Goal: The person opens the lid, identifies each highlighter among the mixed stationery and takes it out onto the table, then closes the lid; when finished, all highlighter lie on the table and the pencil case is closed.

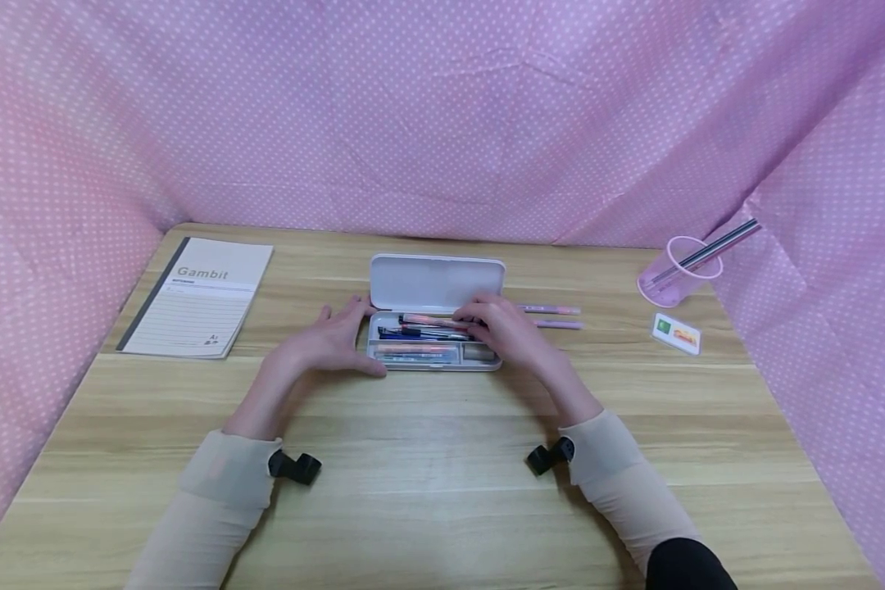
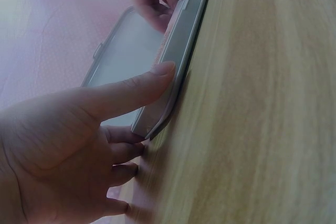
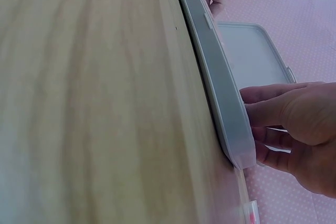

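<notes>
A grey-white pencil case (image 1: 435, 367) lies with its lid (image 1: 437, 283) raised at the back. Several pens and pencils (image 1: 420, 333) fill its rear compartment, and a clear box (image 1: 416, 354) lies in the front one. My left hand (image 1: 328, 338) holds the case's left end; its thumb (image 2: 142, 87) presses the front wall while the other fingers are at the end and behind. Reaching in at the right, my right hand (image 1: 505, 328) pinches the right end of a pink pen (image 1: 429, 319); the fingertips are partly hidden by the case wall in the right wrist view.
Two purple pencils (image 1: 559, 325) lie right of the case. A pink cup (image 1: 667, 283) holding dark pencils stands at the back right, near a white eraser-like block (image 1: 676, 333). At left lies a notebook (image 1: 199, 303). A pink dotted cloth (image 1: 442, 123) borders the table.
</notes>
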Motion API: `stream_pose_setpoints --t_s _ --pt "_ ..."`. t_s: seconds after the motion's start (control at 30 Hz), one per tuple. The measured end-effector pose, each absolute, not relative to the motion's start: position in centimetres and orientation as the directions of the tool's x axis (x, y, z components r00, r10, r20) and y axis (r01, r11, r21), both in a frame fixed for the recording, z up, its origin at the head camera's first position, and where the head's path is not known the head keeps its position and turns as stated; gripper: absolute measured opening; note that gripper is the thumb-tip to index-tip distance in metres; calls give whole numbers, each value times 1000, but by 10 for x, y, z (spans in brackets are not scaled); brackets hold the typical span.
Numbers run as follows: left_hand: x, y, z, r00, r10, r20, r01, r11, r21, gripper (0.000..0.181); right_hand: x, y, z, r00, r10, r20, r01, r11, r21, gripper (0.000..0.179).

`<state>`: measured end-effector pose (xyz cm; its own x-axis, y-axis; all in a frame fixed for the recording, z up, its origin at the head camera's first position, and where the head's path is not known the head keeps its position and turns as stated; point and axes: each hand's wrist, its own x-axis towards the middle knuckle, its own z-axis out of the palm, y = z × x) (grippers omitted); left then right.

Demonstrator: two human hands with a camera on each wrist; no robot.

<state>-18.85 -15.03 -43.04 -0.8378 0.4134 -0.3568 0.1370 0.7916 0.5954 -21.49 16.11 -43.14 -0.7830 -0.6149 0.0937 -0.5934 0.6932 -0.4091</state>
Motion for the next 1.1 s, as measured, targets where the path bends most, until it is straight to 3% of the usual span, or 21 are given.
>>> stream_pose_setpoints --t_s 0.6,1.1 --pt "-187 -150 -428 -838 405 -367 131 801 584 110 -214 171 -426 -787 -611 89 -585 693 -422 22" --pt "-188 -150 -429 -838 420 -348 149 789 596 107 -208 245 -418 -798 -573 187 -581 647 -494 24"
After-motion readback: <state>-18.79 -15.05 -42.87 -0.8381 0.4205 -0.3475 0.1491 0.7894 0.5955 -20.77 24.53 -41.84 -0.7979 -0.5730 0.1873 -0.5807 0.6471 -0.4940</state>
